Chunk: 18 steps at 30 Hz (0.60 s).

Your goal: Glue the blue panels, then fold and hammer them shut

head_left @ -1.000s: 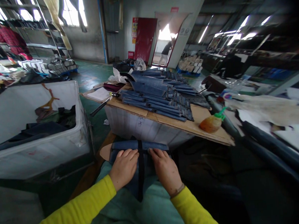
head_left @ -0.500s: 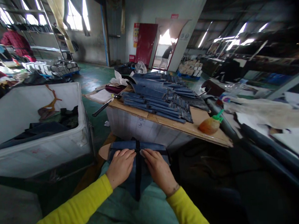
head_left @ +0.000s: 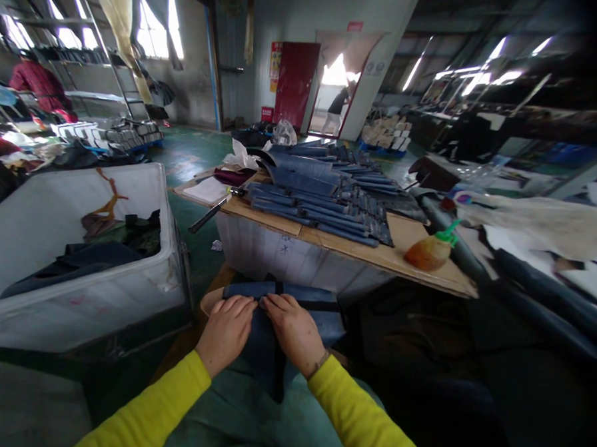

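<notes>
A dark blue leather-like piece (head_left: 328,326), crossed by a black strip (head_left: 278,378), lies over my lap. My left hand (head_left: 225,333) grips its folded far edge on the left, fingers bent and pressed together. Close beside it, my right hand (head_left: 295,332) pinches the same edge where the black strip crosses. The fingertips nearly meet, and a small grey bit shows between them. The undersides of both hands and the thumbs are mostly hidden. A tan rounded part (head_left: 210,301) sticks out at the left of the piece.
Ahead, a cardboard-topped table (head_left: 330,245) bears stacked blue strips (head_left: 318,209), a hammer (head_left: 210,215) over its left edge and an orange-brown bottle with a green spout (head_left: 430,251). A white bin (head_left: 82,295) with dark pieces stands left. Two other people are farther off.
Both hands have shifted left along the folded edge, my right hand more, now over the black strip. More of the piece's right side shows. The view has turned slightly left.
</notes>
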Motion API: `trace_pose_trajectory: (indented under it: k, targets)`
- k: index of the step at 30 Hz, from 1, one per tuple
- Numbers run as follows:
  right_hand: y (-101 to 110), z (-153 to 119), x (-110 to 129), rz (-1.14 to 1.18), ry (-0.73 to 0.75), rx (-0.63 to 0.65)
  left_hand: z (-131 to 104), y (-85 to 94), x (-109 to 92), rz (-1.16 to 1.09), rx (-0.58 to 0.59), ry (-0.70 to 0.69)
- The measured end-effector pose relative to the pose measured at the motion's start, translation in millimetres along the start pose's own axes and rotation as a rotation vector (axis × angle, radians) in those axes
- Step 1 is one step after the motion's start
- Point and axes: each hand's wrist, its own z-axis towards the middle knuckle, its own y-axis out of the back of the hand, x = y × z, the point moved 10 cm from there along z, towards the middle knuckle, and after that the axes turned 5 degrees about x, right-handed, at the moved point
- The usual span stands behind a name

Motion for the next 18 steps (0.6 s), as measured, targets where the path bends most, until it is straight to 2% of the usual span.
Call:
trace_pose_trajectory:
  k: [8, 18]
  targets:
    - [-13, 23, 30, -0.010, 0.064, 0.056, -14, 10.9, 28, 0.036, -0.021, 0.044]
    - [-31, 48, 59, -0.037, 0.118, 0.123, -36, 19.5, 65, 0.022, -0.087, 0.187]
